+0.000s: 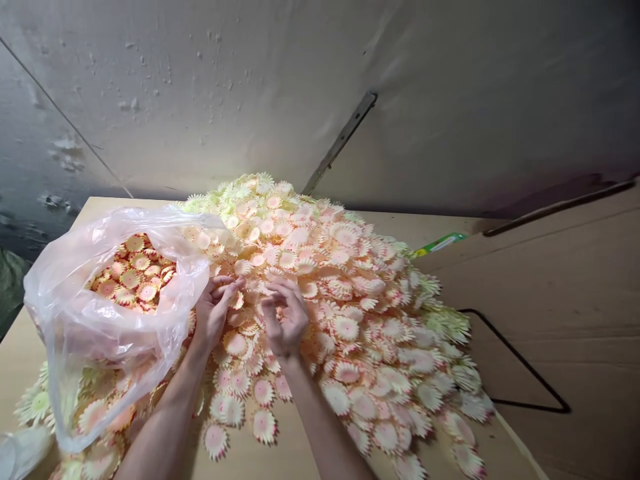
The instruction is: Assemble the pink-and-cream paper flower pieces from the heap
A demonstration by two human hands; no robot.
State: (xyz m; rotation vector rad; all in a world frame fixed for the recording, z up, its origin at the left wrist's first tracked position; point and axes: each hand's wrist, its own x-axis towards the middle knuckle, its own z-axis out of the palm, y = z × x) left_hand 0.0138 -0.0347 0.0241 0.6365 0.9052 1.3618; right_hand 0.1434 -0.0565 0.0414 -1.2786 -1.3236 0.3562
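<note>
A clear plastic bag [100, 320] stuffed with peach flower cutouts slumps on the pale wooden table [265, 460], crowding the left hand [213, 310]. A wide heap of cream and pink paper flower petals [360, 313] covers the middle, a black wire [520, 363] to its right. Both hands rest on the heap's near edge; the left fingers [227, 285] curl loosely, and the right hand [285, 320] pinches at petals, though which one I cannot tell.

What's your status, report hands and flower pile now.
Left hand and right hand both fingering the fabric flower pile; grip unclear. Plastic bag of flowers open beside left hand. Nothing blocking.
</note>
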